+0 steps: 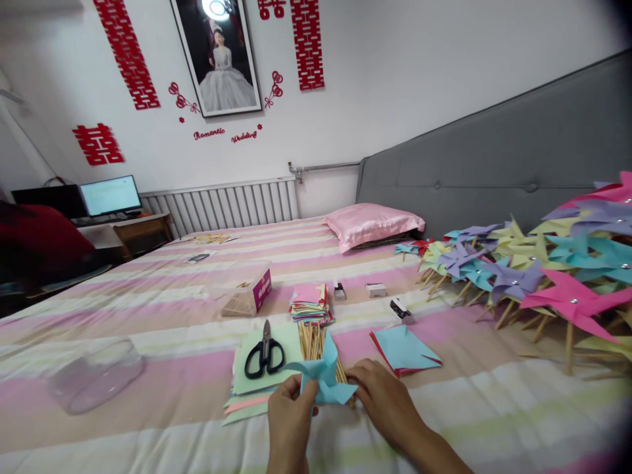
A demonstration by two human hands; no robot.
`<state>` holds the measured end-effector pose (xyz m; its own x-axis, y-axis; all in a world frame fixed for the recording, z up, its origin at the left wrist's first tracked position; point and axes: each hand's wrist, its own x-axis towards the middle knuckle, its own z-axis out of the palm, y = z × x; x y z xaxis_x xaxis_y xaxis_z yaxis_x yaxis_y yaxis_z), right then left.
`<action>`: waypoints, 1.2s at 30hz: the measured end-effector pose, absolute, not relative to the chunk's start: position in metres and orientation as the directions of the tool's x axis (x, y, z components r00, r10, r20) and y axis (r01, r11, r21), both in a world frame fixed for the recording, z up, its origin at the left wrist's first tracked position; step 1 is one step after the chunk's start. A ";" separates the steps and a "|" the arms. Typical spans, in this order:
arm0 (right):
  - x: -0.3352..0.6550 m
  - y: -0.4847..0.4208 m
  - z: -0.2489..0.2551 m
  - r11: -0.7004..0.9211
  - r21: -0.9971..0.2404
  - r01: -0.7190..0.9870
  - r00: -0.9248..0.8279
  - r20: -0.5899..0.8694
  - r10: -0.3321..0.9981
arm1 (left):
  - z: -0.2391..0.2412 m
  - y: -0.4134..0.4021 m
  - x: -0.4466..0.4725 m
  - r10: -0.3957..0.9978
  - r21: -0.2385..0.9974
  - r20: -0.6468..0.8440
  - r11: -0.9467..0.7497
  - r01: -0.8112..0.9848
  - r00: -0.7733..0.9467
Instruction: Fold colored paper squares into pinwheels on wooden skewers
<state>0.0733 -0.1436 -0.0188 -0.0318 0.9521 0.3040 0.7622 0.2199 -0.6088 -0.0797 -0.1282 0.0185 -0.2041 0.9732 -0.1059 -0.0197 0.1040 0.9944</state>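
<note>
A light blue paper pinwheel [326, 380] is pinched at its centre between the thumb and fingers of my left hand [292, 416]. Just right of it, my right hand [382, 398] has its fingers curled at the edge of a bundle of thin wooden sticks [312, 342], closed on a stick there; its fingertips are partly hidden. The pinwheel covers the lower part of the bundle. Black-handled scissors [265, 355] lie on a stack of pale green paper [243, 382] left of the sticks. To the right lie blue and red paper squares [407, 349].
Finished pinwheels [513, 283] on sticks are heaped at the right. Beyond the sticks are stacked coloured papers [311, 303], small boxes [376, 289] and a purple-sided box [261, 289]. A clear plastic container [101, 375] sits left. A pink pillow [372, 224] lies behind. Someone in red [44, 240] is far left.
</note>
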 end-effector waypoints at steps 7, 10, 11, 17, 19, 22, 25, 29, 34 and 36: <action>0.069 -0.138 -0.025 0.191 -0.579 0.792 -0.020 0.288 0.957 | 0.018 -0.129 -0.081 0.972 0.994 -0.108 0.104 -0.029 -0.208; 0.068 -0.139 -0.023 0.176 -0.582 0.794 -0.010 0.276 0.961 | 0.018 -0.130 -0.081 0.972 0.994 -0.109 0.108 -0.016 -0.207; 0.068 -0.140 -0.023 0.172 -0.583 0.794 -0.009 0.271 0.963 | 0.018 -0.130 -0.081 0.973 0.994 -0.108 0.107 -0.014 -0.203; 0.068 -0.139 -0.025 0.160 -0.598 0.785 -0.007 0.250 0.968 | 0.017 -0.129 -0.081 0.975 0.994 -0.108 0.109 -0.009 -0.196; 0.069 -0.139 -0.026 0.162 -0.605 0.780 -0.010 0.247 0.969 | 0.016 -0.128 -0.082 0.975 0.994 -0.109 0.109 -0.009 -0.195; 0.070 -0.140 -0.025 0.182 -0.615 0.768 -0.030 0.249 0.968 | 0.015 -0.126 -0.084 0.974 0.993 -0.112 0.114 0.001 -0.196; 0.073 -0.143 -0.023 0.212 -0.641 0.738 -0.059 0.251 0.966 | 0.014 -0.125 -0.085 0.974 0.992 -0.117 0.122 0.014 -0.193; 0.082 -0.146 -0.022 0.219 -0.676 0.704 -0.053 0.257 0.965 | 0.013 -0.125 -0.085 0.975 0.992 -0.119 0.122 0.006 -0.187; 0.093 -0.150 -0.017 0.153 -0.627 0.764 -0.014 0.221 0.975 | 0.016 -0.128 -0.082 0.974 0.992 -0.124 0.124 -0.012 -0.188; 0.094 -0.150 -0.016 0.133 -0.614 0.778 0.003 0.215 0.977 | 0.017 -0.129 -0.081 0.974 0.992 -0.123 0.122 -0.015 -0.189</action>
